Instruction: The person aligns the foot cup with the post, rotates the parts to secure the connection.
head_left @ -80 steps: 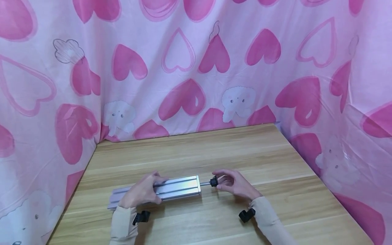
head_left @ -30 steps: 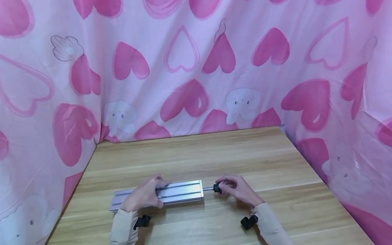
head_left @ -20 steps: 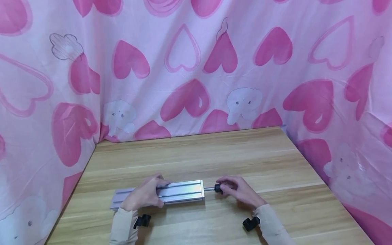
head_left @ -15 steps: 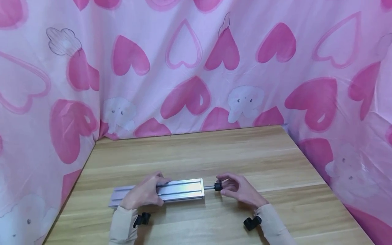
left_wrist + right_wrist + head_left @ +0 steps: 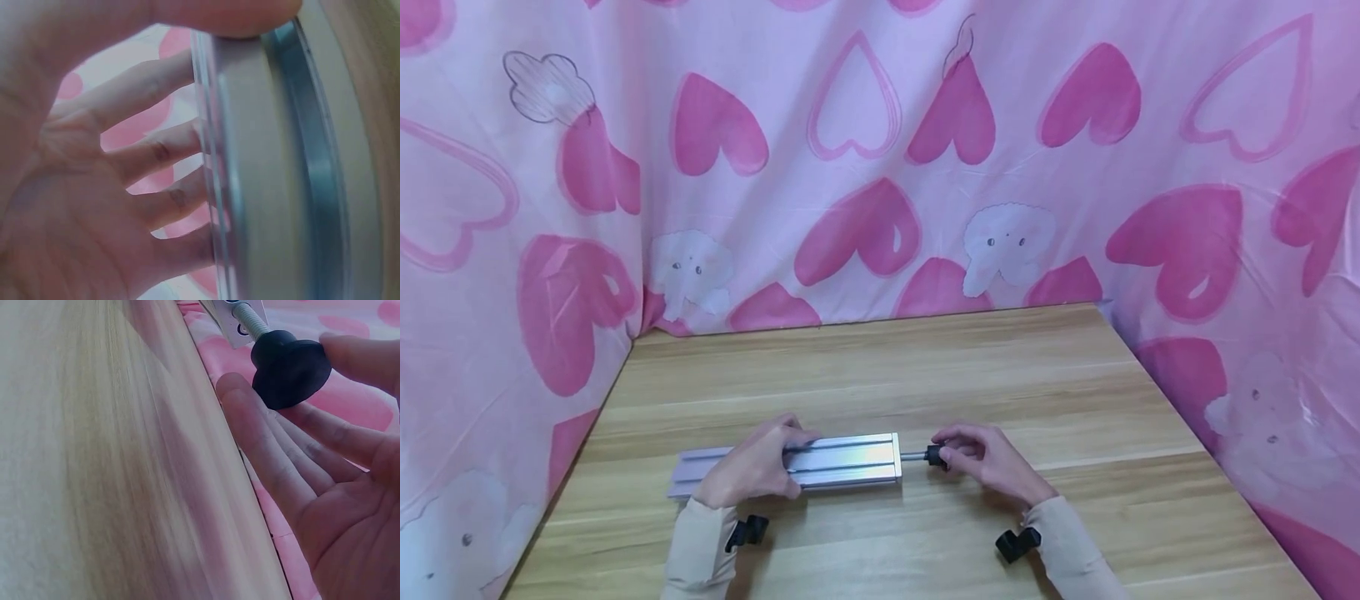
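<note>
A silvery aluminium profile (image 5: 850,461) with lengthwise grooves lies across the table. My left hand (image 5: 752,468) grips it near its middle, thumb on the near side and fingers on the far side. In the left wrist view, the fingertips disappear behind the profile (image 5: 262,156). From its right end plate sticks out a threaded rod (image 5: 253,321) that carries a black round levelling foot (image 5: 292,374). My right hand (image 5: 992,462) pinches this foot. In the right wrist view, the thumb meets the disc's rim on one side and fingers touch it from below.
The wood-grain table (image 5: 850,367) reaches back to a pink heart-patterned curtain (image 5: 850,167), which also hangs along both sides. Black camera mounts (image 5: 1018,546) sit on both wrists, over light sleeves.
My right fingers, spread loosely around the levelling foot half a second ago, have closed on it again. The left hand keeps its hold on the profile. The head view has tilted slightly.
</note>
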Action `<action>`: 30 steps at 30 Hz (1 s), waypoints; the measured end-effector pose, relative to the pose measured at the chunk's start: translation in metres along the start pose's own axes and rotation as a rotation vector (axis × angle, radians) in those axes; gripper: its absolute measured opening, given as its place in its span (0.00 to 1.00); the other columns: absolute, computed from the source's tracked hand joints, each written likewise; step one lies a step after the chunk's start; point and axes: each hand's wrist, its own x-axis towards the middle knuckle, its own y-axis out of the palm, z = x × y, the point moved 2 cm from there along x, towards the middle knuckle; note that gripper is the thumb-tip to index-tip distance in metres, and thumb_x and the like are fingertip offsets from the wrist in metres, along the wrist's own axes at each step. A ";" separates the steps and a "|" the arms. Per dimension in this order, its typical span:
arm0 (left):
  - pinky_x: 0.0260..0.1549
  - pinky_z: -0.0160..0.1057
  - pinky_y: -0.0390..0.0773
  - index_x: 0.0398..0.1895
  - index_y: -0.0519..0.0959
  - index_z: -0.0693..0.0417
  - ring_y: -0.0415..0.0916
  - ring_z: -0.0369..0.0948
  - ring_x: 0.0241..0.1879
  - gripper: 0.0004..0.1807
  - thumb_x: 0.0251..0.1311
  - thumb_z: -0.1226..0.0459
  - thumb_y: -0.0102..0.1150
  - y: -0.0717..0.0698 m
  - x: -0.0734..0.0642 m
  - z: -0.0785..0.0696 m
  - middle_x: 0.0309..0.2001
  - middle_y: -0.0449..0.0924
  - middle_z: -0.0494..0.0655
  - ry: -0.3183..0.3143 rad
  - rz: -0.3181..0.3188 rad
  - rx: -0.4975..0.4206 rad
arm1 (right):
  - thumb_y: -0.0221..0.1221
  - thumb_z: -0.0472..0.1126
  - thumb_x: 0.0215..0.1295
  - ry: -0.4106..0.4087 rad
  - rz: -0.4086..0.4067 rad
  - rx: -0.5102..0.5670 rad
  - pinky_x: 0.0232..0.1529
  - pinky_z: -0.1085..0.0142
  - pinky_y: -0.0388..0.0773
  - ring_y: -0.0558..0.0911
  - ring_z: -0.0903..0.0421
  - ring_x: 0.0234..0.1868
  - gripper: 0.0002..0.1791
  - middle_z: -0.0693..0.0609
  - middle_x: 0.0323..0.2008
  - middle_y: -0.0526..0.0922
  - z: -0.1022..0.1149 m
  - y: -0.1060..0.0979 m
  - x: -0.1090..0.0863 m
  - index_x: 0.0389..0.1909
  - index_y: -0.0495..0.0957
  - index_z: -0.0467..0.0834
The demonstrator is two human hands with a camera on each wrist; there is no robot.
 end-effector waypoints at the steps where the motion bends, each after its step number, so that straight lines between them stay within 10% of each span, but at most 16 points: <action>1: 0.43 0.36 0.74 0.62 0.81 0.55 0.70 0.39 0.42 0.43 0.30 0.70 0.80 0.000 0.001 0.000 0.44 0.75 0.41 0.002 -0.002 0.002 | 0.59 0.48 0.71 0.007 0.002 0.002 0.46 0.66 0.82 0.88 0.54 0.41 0.22 0.47 0.45 0.89 -0.001 0.000 0.001 0.58 0.79 0.39; 17: 0.41 0.34 0.75 0.62 0.81 0.56 0.71 0.40 0.41 0.44 0.29 0.70 0.78 0.003 0.002 0.004 0.45 0.75 0.43 0.056 -0.014 0.011 | 0.51 0.51 0.77 0.062 0.040 0.084 0.42 0.60 0.84 0.88 0.46 0.36 0.24 0.39 0.41 0.87 -0.007 0.003 0.005 0.60 0.76 0.36; 24: 0.43 0.37 0.76 0.62 0.81 0.54 0.70 0.39 0.42 0.43 0.30 0.70 0.80 0.006 0.002 0.006 0.45 0.75 0.42 0.010 0.004 0.014 | 0.65 0.44 0.66 -0.045 0.018 0.036 0.50 0.65 0.82 0.87 0.49 0.49 0.30 0.38 0.60 0.80 -0.005 0.003 -0.001 0.66 0.71 0.37; 30: 0.44 0.38 0.77 0.62 0.81 0.53 0.70 0.39 0.43 0.43 0.30 0.68 0.80 0.009 0.006 0.009 0.44 0.75 0.41 0.029 0.024 0.014 | 0.68 0.40 0.62 -0.084 0.034 0.041 0.51 0.66 0.82 0.87 0.52 0.48 0.28 0.41 0.55 0.83 -0.008 0.003 -0.001 0.62 0.74 0.36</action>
